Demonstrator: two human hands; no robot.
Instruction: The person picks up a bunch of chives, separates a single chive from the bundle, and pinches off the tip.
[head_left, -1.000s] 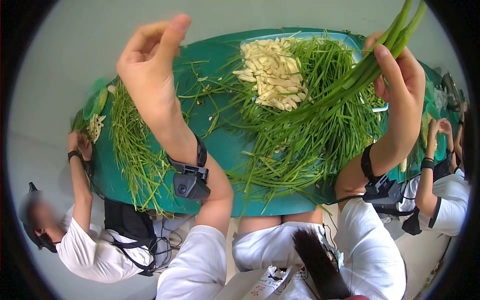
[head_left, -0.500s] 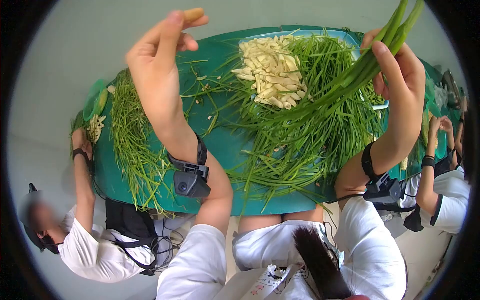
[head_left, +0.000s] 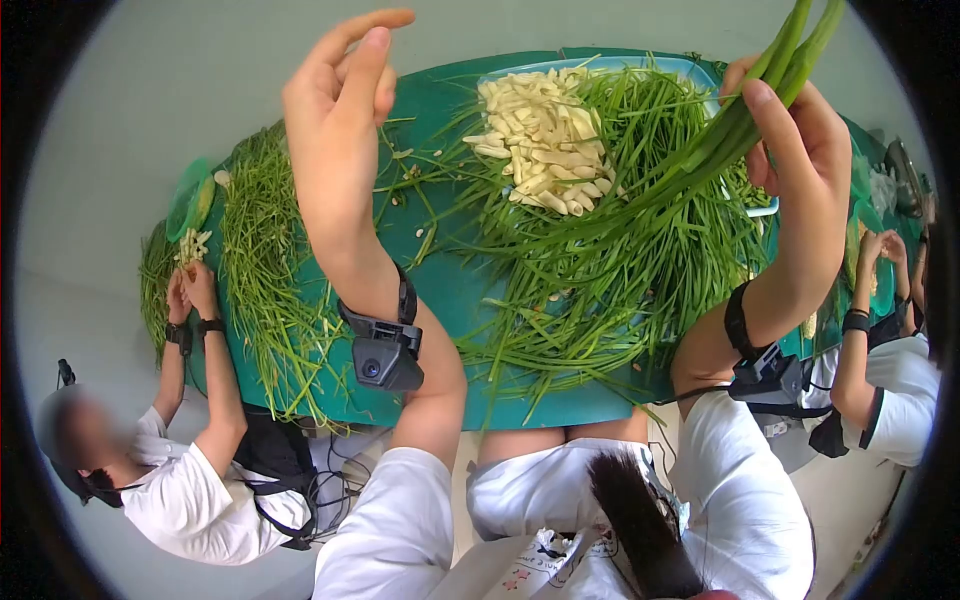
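Note:
My right hand (head_left: 795,135) is closed round a few long green stalks (head_left: 735,125), which slant down to the left over the heap of green leaves (head_left: 600,270). Raised at the upper left, my left hand (head_left: 345,85) has its index finger stretched out and the thumb apart from it; nothing shows between them. The other fingers are curled. Below and between my hands, peeled pale pieces (head_left: 555,145) lie piled on a blue tray (head_left: 700,72), beside cut greens.
Another heap of greens (head_left: 265,250) lies on the green table (head_left: 420,290) to the left. A co-worker (head_left: 190,480) at the left has both hands by small pale pieces (head_left: 192,245). Another person (head_left: 890,400) works at the right.
My left hand has moved slightly right, and the pale brown piece at its fingertips no longer shows. The left co-worker's two hands are now together at the pale pieces. My right hand is almost unmoved.

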